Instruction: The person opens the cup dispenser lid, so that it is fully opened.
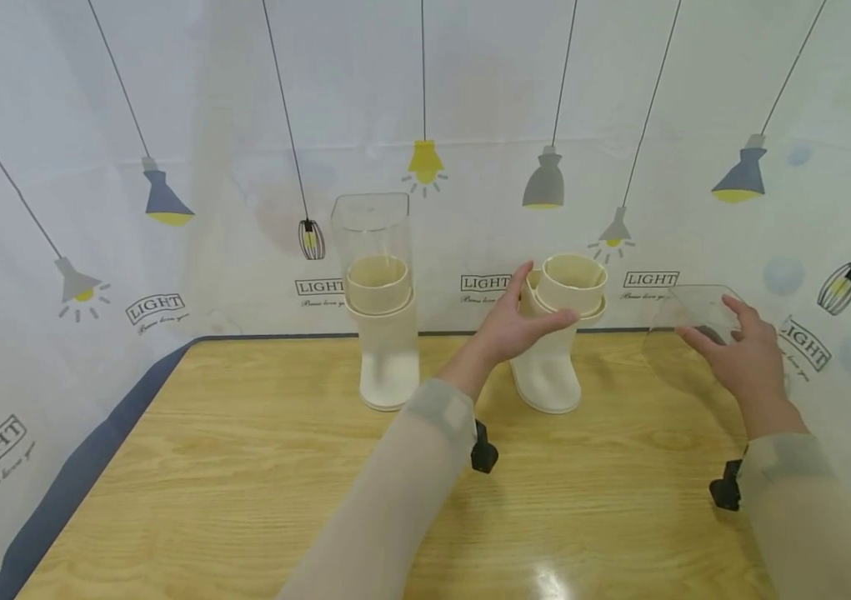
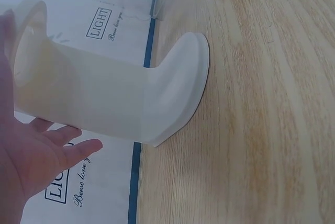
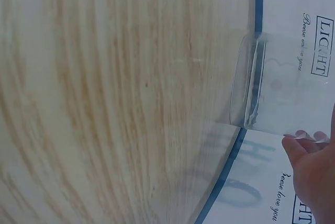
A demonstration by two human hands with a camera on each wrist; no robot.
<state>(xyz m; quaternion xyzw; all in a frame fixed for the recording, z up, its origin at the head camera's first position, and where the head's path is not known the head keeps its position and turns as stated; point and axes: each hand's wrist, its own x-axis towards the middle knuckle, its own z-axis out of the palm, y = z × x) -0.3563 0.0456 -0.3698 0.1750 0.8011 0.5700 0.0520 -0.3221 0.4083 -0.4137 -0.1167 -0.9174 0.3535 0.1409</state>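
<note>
A cream dispenser stand (image 1: 545, 358) with a round collar on top stands at the back of the table. My left hand (image 1: 511, 325) is around its upper part, thumb in front and fingers at its left side. In the left wrist view the fingers of my left hand (image 2: 39, 153) look fairly straight beside the stand (image 2: 99, 93); firm contact cannot be made out. My right hand (image 1: 751, 358) holds a clear plastic container (image 1: 676, 321) to the right of the stand. The right wrist view shows this container (image 3: 282, 88) above the table, at the fingertips of my right hand (image 3: 314, 177).
Left of my hands stands a matching cream dispenser (image 1: 387, 350) with a clear container (image 1: 372, 221) on top. The wooden table (image 1: 260, 467) ends at a dark blue edge against a white cloth backdrop (image 1: 485, 83) printed with lamps.
</note>
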